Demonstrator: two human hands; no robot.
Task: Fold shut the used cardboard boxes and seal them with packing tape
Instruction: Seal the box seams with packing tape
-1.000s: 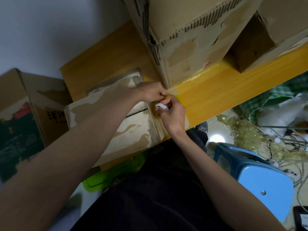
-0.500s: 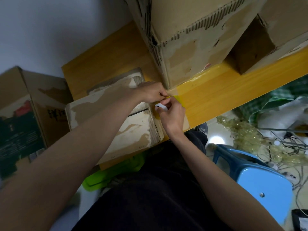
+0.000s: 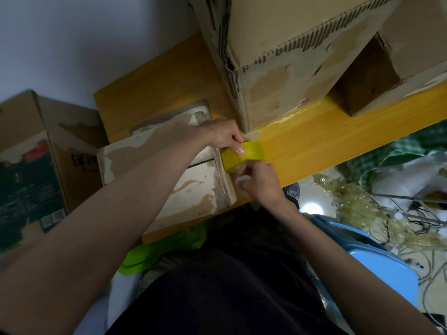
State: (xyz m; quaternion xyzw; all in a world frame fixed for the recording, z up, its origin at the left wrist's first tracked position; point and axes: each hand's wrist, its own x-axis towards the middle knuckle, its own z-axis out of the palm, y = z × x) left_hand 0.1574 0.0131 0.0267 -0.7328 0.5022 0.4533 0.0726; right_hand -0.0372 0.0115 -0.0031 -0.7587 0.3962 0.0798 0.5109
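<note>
A: Start nearest. What's at the bottom of the frame?

B: A dark-clothed torso, and two bare forearms reaching up toward the middle. Lower right, one blue stool [image 3: 377, 269]; a green object [image 3: 167, 247] sits lower centre, under the table [image 3: 326, 141] edge.

A: And the hands?

B: Two. The right hand [image 3: 260, 181] is curled, pinching a small white piece [image 3: 242, 180] at its fingertips, just below one roll of yellow tape [image 3: 244, 155]. The left hand [image 3: 223, 136] grips that roll from above, thumb pressed on its yellow outer face, fingers bent round it.

A: Where is the roll?

B: Centre of the frame, on the yellow table, touching the right edge of the flat box [image 3: 169, 180] that lies under the left forearm.

A: How many boxes in all?

B: Four that I can count: the flat one, a tall box [image 3: 285, 76] just above the hands, another box [image 3: 391, 61] upper right, and a printed box [image 3: 31, 165] standing at the left edge.

A: Farther out?

B: A tangle of clear plastic and wires [image 3: 362, 204] at right.
</note>
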